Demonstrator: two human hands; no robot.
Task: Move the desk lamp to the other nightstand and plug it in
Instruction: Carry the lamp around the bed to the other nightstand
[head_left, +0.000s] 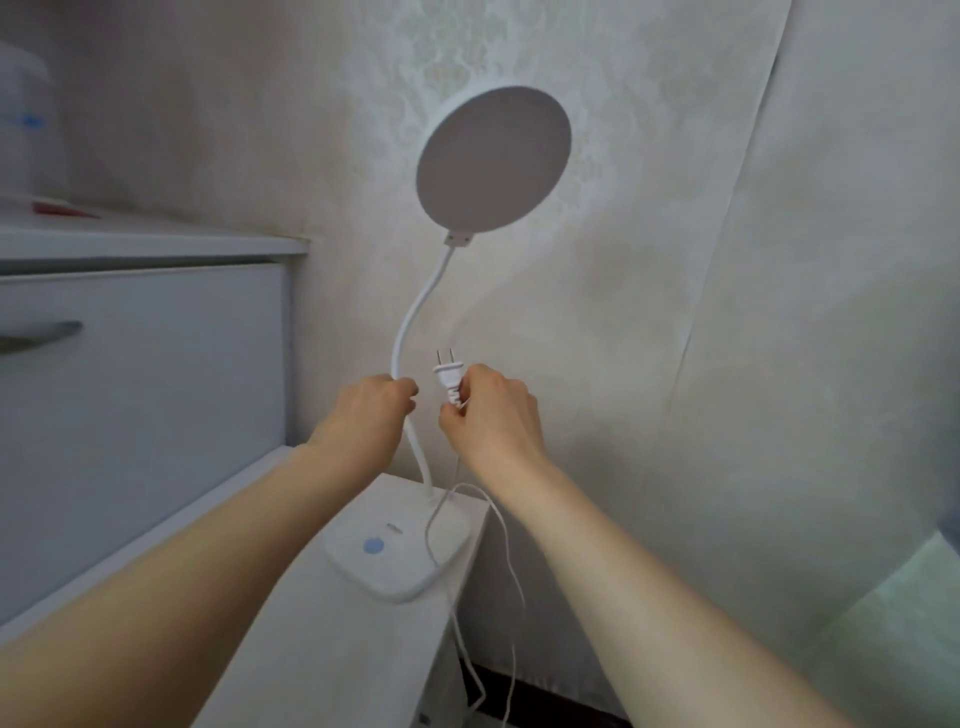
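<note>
1. The drawer unit (140, 415) is standing to the left of the lamp (405, 551), which is resting upright on a low white counter (322, 649), its base overhanging the counter's right edge a little.
2. The left hand (363, 415) is closing around the lamp's bendy neck, steadying it just above the base.
3. The right hand (493, 415), just right of the neck, is pinching the plug (448, 375) with its prongs pointing up; the cord (511, 571) is trailing down past the base.
4. Judging by this, the lamp is looking placed, though I cannot tell which nightstand this is. Plugging in is remaining, and no socket is showing near the lamp.
</note>
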